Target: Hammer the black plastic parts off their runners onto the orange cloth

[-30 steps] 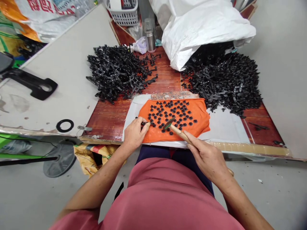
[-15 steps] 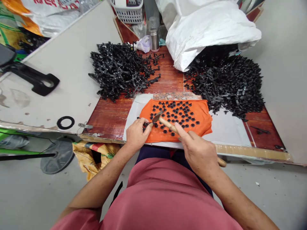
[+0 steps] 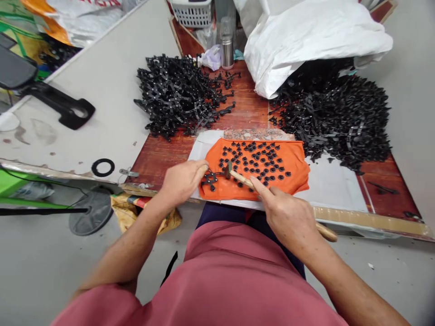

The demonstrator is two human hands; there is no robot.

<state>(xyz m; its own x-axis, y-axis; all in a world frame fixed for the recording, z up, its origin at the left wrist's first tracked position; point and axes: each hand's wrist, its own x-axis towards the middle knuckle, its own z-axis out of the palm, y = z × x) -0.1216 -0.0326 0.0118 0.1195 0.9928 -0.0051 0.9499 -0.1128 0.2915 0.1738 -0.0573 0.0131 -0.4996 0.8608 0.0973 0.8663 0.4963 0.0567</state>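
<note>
A wooden-handled hammer (image 3: pixel 243 179) is gripped in my right hand (image 3: pixel 288 213), its dark head low over the left part of an orange cloth (image 3: pixel 224 192). Small round black pieces (image 3: pixel 260 163), each with a short stem, stand scattered across that cloth. My left hand (image 3: pixel 181 183) is closed at the cloth's left edge, pinching one end of a black jointed plastic linkage (image 3: pixel 211 181). Part of the linkage lies on the cloth beside the hammer head; my fingers cover the rest.
A heap of black linkages (image 3: pixel 180 95) lies at the back left. Behind on the right, loose black parts (image 3: pixel 343 122) spill from a white sack (image 3: pixel 316 36). A steel bottle (image 3: pixel 227 50) and a grey basket (image 3: pixel 192 13) stand at the back. A black ring (image 3: pixel 103 167) lies left.
My left hand has moved left, drawing the linkage away from the round pieces so more of it shows. The hammer stays low over the cloth, and the whole view has shifted slightly.
</note>
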